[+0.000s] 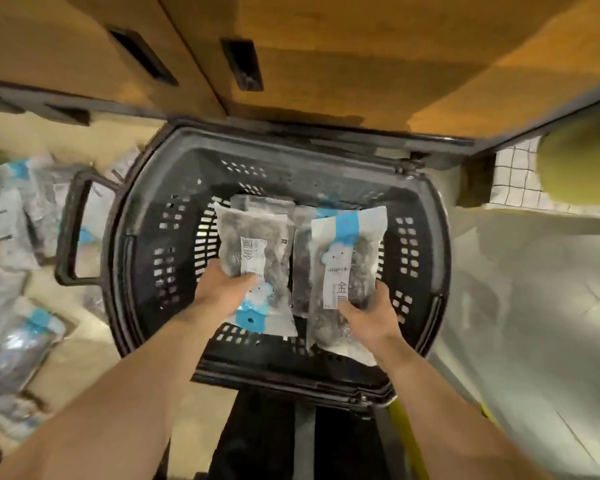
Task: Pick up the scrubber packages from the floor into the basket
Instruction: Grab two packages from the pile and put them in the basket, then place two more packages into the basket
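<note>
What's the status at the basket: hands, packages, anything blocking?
Left hand gripping left package, right hand gripping right package. Both over open basket. Floor packages lie at left. Nothing blocking.

The basket (291, 168) is matt black plastic. The packages (253, 244) are glossy clear film with paper-like labels. The cabinet (326, 64) looks like smooth wood.

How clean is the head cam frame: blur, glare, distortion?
Head view: heavy wide-angle bowing along the basket rim and the cabinet doors. The light is warm and dim. The floor packages at left are smeared, with glare on the plastic lower down. The left-hand package and right-hand package are sharpest, with labels partly legible. The floor at right is soft.
</note>
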`<state>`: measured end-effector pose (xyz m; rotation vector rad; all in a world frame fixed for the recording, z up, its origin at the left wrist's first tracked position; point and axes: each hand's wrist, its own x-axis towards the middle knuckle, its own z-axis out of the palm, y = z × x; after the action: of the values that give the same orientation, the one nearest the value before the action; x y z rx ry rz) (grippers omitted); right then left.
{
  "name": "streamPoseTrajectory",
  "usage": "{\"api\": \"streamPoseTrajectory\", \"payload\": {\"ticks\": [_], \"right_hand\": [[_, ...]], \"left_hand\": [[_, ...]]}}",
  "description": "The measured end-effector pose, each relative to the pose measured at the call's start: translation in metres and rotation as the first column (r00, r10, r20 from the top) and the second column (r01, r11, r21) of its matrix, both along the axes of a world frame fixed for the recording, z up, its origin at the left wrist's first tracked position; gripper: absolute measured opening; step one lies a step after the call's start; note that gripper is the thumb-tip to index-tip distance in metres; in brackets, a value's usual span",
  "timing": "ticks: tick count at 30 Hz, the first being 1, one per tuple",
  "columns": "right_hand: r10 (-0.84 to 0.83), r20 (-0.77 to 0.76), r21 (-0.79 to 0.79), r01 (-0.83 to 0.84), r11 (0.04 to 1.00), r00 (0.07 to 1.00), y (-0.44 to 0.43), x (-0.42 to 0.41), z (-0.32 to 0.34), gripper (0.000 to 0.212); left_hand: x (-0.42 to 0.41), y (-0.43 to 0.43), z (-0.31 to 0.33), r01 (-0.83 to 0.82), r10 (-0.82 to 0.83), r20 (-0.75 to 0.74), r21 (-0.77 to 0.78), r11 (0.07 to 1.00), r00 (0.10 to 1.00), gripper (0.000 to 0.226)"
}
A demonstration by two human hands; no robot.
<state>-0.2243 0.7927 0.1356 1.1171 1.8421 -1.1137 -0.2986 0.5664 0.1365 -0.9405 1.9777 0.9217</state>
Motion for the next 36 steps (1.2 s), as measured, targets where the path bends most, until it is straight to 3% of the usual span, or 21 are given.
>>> {"api": "streamPoseTrajectory", "payload": {"ticks": [5,12,18,22,26,29,33,36], "right_hand": [[0.013,0.041,-0.009,-0.013,1.0,0.999,0.006,-0.002,-0.036,0.069],[-0.037,0.058,-0.093,0.042,0.995,0.998,0.001,-0.01,-0.07,0.076],[0.05,0.091,-0.046,-0.046,0.998,0.995,-0.006,-0.011,-0.071,0.059],[0.132,0.101,-0.002,-0.132,0.991,0.986,-0.009,-0.004,-0.062,0.057],[0.239,0.097,0.011,-0.242,0.97,0.966,-0.01,-0.003,-0.033,0.067],[0.348,0.02,-0.036,-0.347,0.937,0.937,-0.011,-0.008,0.009,0.073],[0.62,-0.064,0.082,-0.615,0.784,0.782,-0.013,-0.023,0.107,0.07],[0.737,-0.174,0.173,-0.716,0.676,0.654,-0.012,-0.02,0.196,0.063]], "left_hand": [[0.001,0.01,-0.04,0.012,-0.011,0.019,-0.022,1.0,1.0,0.044],[-0.002,0.013,-0.076,0.068,-0.067,0.043,-0.015,0.998,0.997,0.045],[0.007,0.006,-0.084,0.111,-0.108,0.037,-0.073,0.991,0.993,0.04],[0.013,0.0,-0.069,0.11,-0.105,0.078,-0.057,0.992,0.991,0.049],[0.01,-0.008,-0.032,0.163,-0.156,0.066,-0.114,0.98,0.986,0.067],[0.007,-0.015,0.011,0.184,-0.183,0.023,-0.112,0.976,0.983,0.061],[0.007,-0.027,0.109,0.221,-0.232,-0.049,-0.171,0.96,0.972,0.051],[0.022,-0.028,0.194,0.288,-0.318,-0.109,-0.229,0.93,0.942,0.053]]}}
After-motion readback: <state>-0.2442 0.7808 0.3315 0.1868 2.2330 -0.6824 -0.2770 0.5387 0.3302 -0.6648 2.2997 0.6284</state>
